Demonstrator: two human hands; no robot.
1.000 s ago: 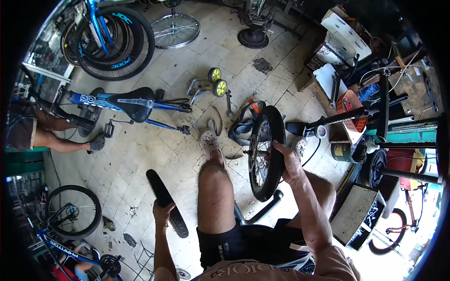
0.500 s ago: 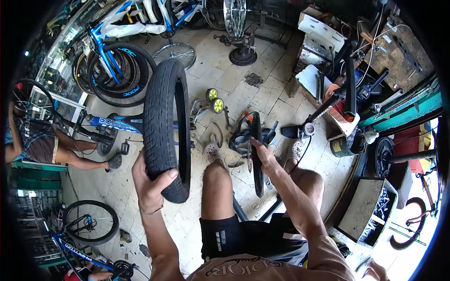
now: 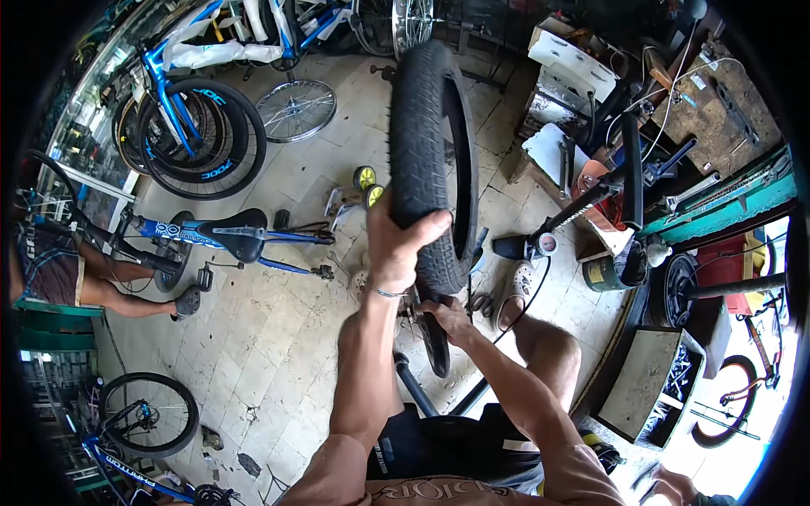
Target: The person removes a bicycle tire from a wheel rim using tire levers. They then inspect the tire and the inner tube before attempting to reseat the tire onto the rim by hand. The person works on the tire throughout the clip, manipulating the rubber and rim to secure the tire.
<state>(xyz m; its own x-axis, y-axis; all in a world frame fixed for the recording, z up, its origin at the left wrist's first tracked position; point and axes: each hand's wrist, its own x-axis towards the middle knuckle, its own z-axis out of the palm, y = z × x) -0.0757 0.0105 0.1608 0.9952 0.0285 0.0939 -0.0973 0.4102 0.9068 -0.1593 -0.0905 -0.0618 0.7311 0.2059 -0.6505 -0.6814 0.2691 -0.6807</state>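
Tyre [image 3: 416,139]: one, black, held up off the floor ahead of the body, its tread turned to the left and its hollow side to the right
Left hand [image 3: 398,246]: closed round the lower part of the tyre, the thumb laid across the tread
Wheel [image 3: 436,350]: one, seen nearly edge-on below the tyre; whether the two are touching cannot be told
Right hand [image 3: 447,320]: narrowed on the wheel's upper part, just under the tyre's lower end, the grip partly hidden
Small wheels [image 3: 364,177]: two, yellow-centred, placed on the floor beyond the left hand
Clogs [image 3: 515,293]: two, pale, the left one partly hidden by the arm
Floor pump [image 3: 548,244]: one, fitted with a round gauge, stood near the right clog
Bucket [image 3: 601,274]: one, dark green, set right of the pump
Saddled bicycle [image 3: 238,238]: one, blue-framed, seen to the left
Spoked wheel [image 3: 295,110]: one, silver, laid on the floor farther ahead
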